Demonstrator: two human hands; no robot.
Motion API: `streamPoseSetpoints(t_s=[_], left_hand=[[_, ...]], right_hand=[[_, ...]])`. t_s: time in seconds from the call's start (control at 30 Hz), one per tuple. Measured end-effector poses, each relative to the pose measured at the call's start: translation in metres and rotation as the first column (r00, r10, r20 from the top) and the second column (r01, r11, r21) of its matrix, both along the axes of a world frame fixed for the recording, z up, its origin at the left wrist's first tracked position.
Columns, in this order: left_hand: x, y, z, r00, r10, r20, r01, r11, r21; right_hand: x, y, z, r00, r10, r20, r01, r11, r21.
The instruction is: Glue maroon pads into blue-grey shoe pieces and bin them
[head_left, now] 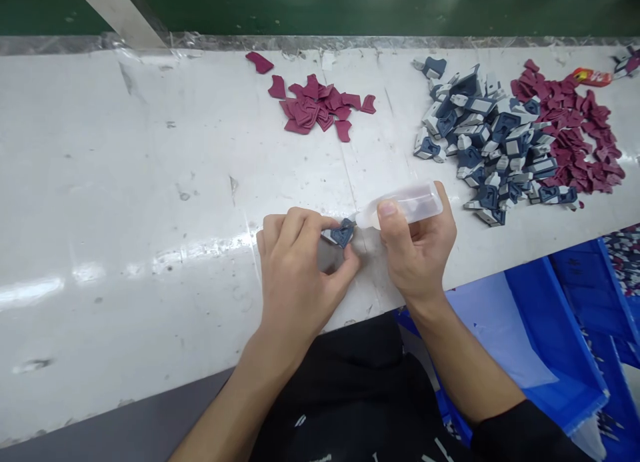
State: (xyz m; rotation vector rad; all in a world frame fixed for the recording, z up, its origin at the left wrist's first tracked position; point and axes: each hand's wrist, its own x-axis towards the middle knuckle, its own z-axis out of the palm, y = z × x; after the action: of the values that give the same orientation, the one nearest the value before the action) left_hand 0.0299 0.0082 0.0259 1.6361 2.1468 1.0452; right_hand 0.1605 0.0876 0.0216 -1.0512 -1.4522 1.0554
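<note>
My left hand [305,262] pinches a small dark blue and white plastic part [342,233] between thumb and fingers, low over the white table. In my right hand [420,249] is a translucent squeeze bottle [413,203], gripped with the thumb on top. The bottle lies tilted, its narrow tip pointing left at the recessed blue face of the part. Whether the tip touches the part I cannot tell. Beyond my hands lies a small pile of maroon pieces [310,109].
A heap of blue and white parts [490,135] covers the right of the table [125,182], beside a larger maroon pile [580,135] and a red and yellow packet [593,77]. Blue bins [540,315] stand below the table edge at the right. A green panel [350,9] runs along the back.
</note>
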Motion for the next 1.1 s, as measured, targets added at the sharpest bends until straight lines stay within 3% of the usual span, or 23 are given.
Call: streamPoseSetpoints(t_s=[1.1], left_hand=[[0.0003,-0.0013,0.0007,1.000,0.005,-0.008,-0.004,1.000,0.017]], right_hand=[[0.0013,-0.0036,0.0017,0.995,-0.094,0.029,0.093,0.995,0.030]])
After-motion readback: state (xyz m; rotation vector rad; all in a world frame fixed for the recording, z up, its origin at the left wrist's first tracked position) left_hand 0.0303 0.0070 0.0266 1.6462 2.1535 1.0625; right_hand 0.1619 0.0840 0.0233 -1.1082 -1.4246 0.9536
